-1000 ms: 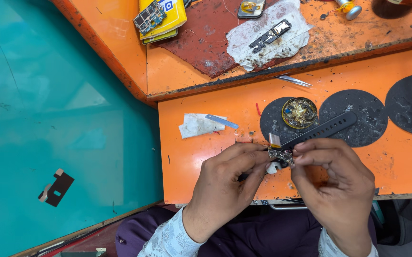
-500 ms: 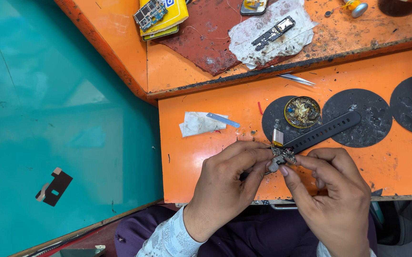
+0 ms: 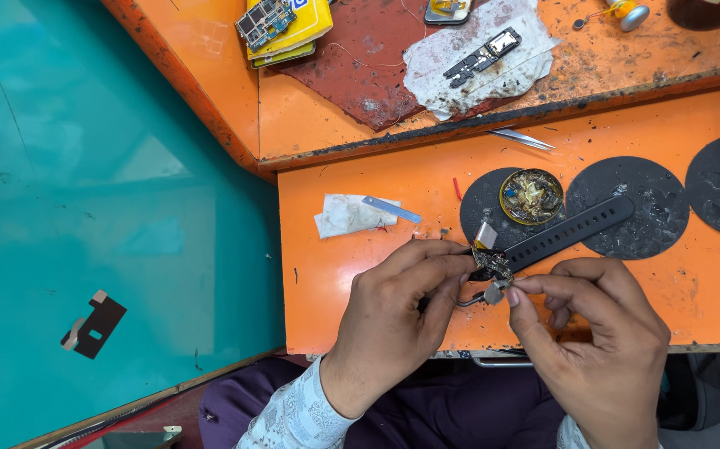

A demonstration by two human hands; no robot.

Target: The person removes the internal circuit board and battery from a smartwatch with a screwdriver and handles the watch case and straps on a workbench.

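Mid-disassembly: left hand pinches the watch module — strap running to 2 o'clock; right hand grips a small part, possibly a connector. Next needs a steady, gentle pull.

A matt black rubbery watch strap with punched holes, a worn, scratched orange painted bench, dull black round pads, crumpled white paper, shiny metal tweezers, and a glossy teal floor.

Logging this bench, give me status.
Left hand grips watch module, strap attached. Right hand fingers pinch small part below. Nothing in the way.
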